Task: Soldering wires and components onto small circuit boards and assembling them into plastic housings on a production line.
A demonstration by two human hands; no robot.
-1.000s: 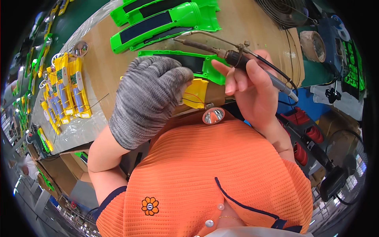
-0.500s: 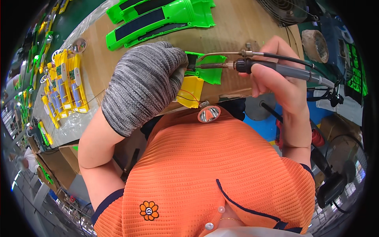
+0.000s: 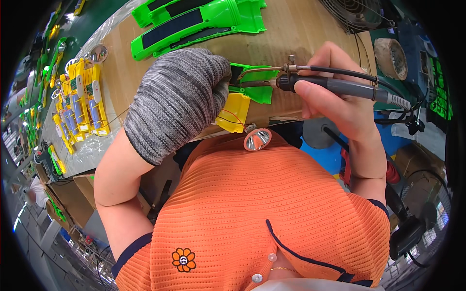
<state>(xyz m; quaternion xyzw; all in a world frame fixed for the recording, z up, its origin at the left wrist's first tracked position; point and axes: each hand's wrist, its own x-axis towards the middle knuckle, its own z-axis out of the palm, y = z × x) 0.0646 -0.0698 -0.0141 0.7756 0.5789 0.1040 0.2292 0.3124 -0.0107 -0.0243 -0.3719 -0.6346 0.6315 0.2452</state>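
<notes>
My left hand (image 3: 182, 99), in a grey striped knit glove, is closed over the left end of a green plastic casing (image 3: 262, 93); its fingertips are hidden. A soldering iron (image 3: 335, 86) with a thin curved metal tube clamped above it is gripped in my bare right hand (image 3: 342, 99). The iron's tip points left into the casing, close to my glove, and whether it touches anything cannot be made out. Below the casing lies a yellow plastic piece (image 3: 234, 112) with a red wire. A round silver reflector (image 3: 257, 139) hangs by it at the table edge.
Green casings with dark panels (image 3: 194, 26) lie at the far side of the cardboard-covered table (image 3: 291, 43). Several yellow assemblies with wires (image 3: 82, 104) rest at left. A fan (image 3: 354, 12) and a tape roll (image 3: 391, 58) stand at far right.
The soldering iron and my right hand have shifted slightly left, bringing the tip deeper toward my glove. My left hand stays almost in place on the casing.
</notes>
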